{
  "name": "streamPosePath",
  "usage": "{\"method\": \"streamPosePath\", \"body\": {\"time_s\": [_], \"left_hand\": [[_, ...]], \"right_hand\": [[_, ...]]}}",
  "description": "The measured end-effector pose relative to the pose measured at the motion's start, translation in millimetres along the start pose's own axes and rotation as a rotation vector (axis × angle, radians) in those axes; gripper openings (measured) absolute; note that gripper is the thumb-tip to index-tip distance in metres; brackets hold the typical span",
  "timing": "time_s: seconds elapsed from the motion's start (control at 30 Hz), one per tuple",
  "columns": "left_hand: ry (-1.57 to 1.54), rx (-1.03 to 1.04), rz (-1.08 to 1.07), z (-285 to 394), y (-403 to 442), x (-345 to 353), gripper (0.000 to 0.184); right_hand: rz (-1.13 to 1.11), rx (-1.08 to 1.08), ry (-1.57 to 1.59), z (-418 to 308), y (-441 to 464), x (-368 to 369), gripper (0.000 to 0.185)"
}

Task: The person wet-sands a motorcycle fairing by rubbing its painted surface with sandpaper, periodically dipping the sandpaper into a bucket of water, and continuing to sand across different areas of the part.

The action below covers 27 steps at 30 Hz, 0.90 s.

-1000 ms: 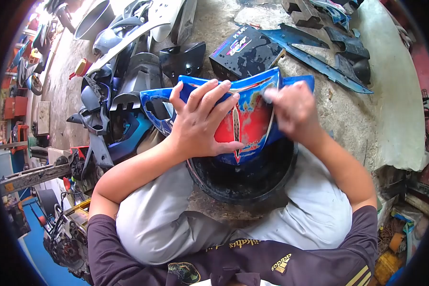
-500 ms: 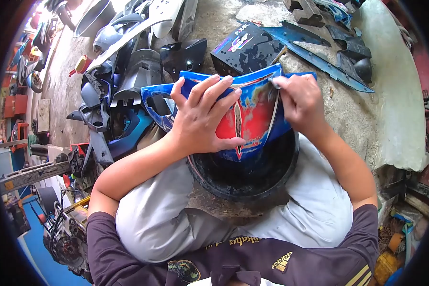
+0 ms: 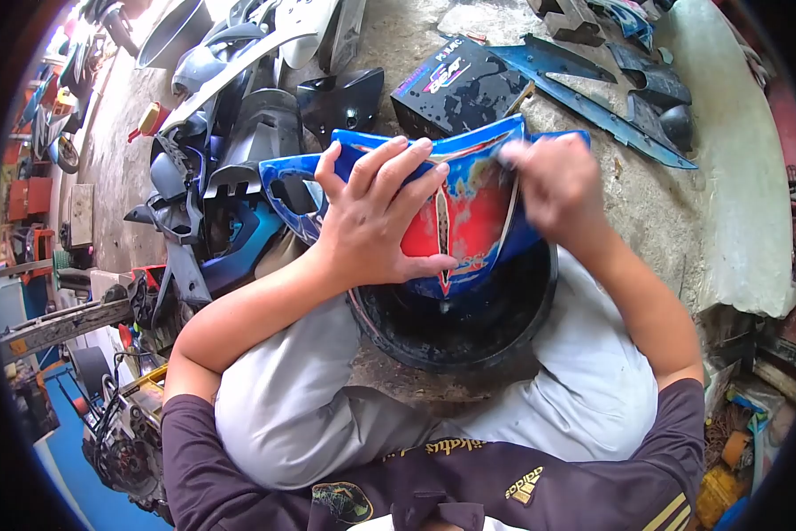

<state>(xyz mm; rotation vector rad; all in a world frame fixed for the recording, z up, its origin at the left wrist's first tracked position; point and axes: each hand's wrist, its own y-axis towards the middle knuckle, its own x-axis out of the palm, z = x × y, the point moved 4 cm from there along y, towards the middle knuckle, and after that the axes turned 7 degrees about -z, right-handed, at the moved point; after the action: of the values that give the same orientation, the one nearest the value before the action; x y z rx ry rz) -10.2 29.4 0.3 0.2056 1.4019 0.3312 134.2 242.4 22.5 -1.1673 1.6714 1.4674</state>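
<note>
A blue and red plastic panel (image 3: 482,212) with worn, patchy paint rests over a round black basin (image 3: 469,341) between my knees. My left hand (image 3: 371,212) lies spread on the panel's left part, its thumb on the red area beside a narrow dark slot. Near the panel's upper right edge is my right hand (image 3: 562,190), blurred, with its fingers closed. A small greyish thing shows at its fingertips, too smeared to make out.
Beyond the panel stands a wet black box (image 3: 455,93). Dark plastic parts (image 3: 261,142) are piled at the left. Long blue panels (image 3: 593,106) lie at the upper right, near a pale slab (image 3: 726,168). An engine (image 3: 128,456) sits lower left.
The panel has shifted slightly up and to the right over the basin. My right hand has moved slightly along its upper right part, while my left hand keeps its spread hold.
</note>
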Motion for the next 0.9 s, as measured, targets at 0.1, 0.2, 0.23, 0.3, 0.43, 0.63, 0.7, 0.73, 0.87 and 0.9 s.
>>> {"method": "streamPosePath", "body": {"time_s": [0.1, 0.2, 0.23, 0.3, 0.43, 0.63, 0.7, 0.73, 0.87, 0.9], "left_hand": [[-0.003, 0.001, 0.015, 0.3, 2.0, 0.4, 0.105], [-0.017, -0.013, 0.016, -0.1, -1.4, 1.6, 0.1], [-0.022, -0.015, 0.019, -0.5, -1.0, 1.4, 0.101], [-0.037, -0.028, 0.004, -2.3, 1.7, 0.2, 0.101], [0.003, 0.003, 0.006, 0.4, 1.2, -1.4, 0.105], [-0.004, -0.022, -0.01, -0.9, 3.1, -2.7, 0.107], [-0.004, -0.01, 0.0, -0.8, 0.6, -0.6, 0.107], [-0.002, 0.001, 0.007, -0.6, 0.4, 0.5, 0.106], [-0.023, -0.02, 0.015, -0.5, -2.0, 1.4, 0.102], [-0.031, -0.03, -0.001, -1.9, -0.3, -0.6, 0.102]], "right_hand": [[0.077, -0.031, 0.083, -4.3, -6.9, 10.3, 0.034], [-0.005, -0.121, 0.125, -24.8, -7.5, 8.0, 0.035], [0.012, -0.097, 0.098, -17.6, -5.9, 6.6, 0.035], [0.064, 0.034, 0.036, 0.7, -4.3, 4.3, 0.032], [0.036, -0.039, 0.126, -14.3, -7.3, 7.4, 0.033], [0.071, 0.008, 0.046, 3.4, -2.1, 5.9, 0.035], [0.048, -0.094, 0.007, -10.1, -3.3, 4.8, 0.032], [0.039, -0.142, -0.016, -20.0, -4.1, 3.3, 0.03], [-0.044, -0.275, 0.006, -25.4, -1.2, 3.9, 0.027], [-0.009, -0.197, -0.004, -13.8, 3.9, -0.1, 0.028]]}}
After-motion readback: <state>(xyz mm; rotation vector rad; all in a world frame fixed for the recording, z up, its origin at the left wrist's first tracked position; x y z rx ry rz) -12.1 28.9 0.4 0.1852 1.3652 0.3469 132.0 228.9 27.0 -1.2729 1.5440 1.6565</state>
